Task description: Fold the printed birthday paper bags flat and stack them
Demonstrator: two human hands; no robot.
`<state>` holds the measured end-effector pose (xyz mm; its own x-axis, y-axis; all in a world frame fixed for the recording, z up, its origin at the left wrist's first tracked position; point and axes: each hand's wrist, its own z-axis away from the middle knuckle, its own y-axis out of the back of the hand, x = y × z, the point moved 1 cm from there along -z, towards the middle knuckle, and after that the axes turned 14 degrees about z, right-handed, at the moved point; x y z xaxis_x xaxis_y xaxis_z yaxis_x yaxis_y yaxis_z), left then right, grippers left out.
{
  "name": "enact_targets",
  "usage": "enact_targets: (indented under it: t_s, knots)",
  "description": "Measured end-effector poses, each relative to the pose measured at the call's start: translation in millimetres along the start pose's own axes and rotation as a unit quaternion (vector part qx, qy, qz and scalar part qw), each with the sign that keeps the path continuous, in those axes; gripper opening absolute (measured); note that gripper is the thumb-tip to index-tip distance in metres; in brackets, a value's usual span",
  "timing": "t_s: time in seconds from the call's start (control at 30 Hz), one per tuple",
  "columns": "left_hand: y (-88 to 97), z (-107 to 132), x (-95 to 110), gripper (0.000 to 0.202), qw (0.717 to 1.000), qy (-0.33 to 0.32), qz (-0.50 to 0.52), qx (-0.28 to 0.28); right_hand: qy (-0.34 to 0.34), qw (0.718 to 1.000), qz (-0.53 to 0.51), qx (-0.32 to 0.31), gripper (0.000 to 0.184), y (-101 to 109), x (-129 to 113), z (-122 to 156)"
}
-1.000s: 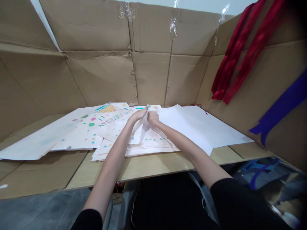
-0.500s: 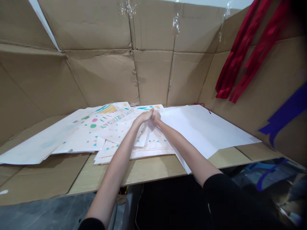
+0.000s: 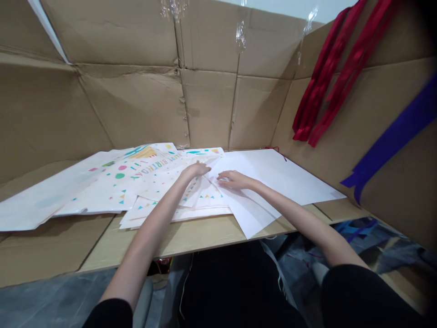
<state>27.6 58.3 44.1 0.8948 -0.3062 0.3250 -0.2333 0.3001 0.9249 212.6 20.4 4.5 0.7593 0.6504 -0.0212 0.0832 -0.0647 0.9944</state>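
Observation:
A pile of white printed sheets (image 3: 150, 175) with coloured dots, triangles and birthday lettering lies on the wooden tabletop (image 3: 191, 234). My left hand (image 3: 196, 170) rests on the pile's middle, fingers curled down onto the paper. My right hand (image 3: 234, 180) lies flat beside it, fingers stretched out, pressing on a plain white sheet (image 3: 273, 180) that reaches to the right and hangs a corner over the table's front edge. The two hands are a short way apart.
Brown cardboard walls (image 3: 136, 105) enclose the table at the back and both sides. Red ribbons (image 3: 327, 77) and a purple ribbon (image 3: 389, 141) hang on the right wall. More white sheets (image 3: 37, 205) spread to the left. Blue items lie on the floor at right.
The hands were pinched together over the pile. They have now separated: the right hand moved right and flattened on the plain sheet, which has slid toward the table's front edge.

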Motion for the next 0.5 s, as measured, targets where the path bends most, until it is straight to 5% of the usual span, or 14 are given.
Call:
enact_targets:
  t_s: [0.13,0.27,0.5]
  knots:
    - [-5.1,15,9,0.060,0.999,0.040,-0.007,-0.030,-0.003,1.000,-0.020,-0.017,0.051,-2,2,27]
    - [-11.1,22,0,0.072,1.000,0.014,0.015,-0.018,-0.033,0.996,-0.017,-0.084,0.053,-25,1,7]
    - [-26.3,17,-19,0.075,0.991,-0.017,0.129,0.034,-0.118,0.991,0.016,-0.061,0.051,-46,-17,-31]
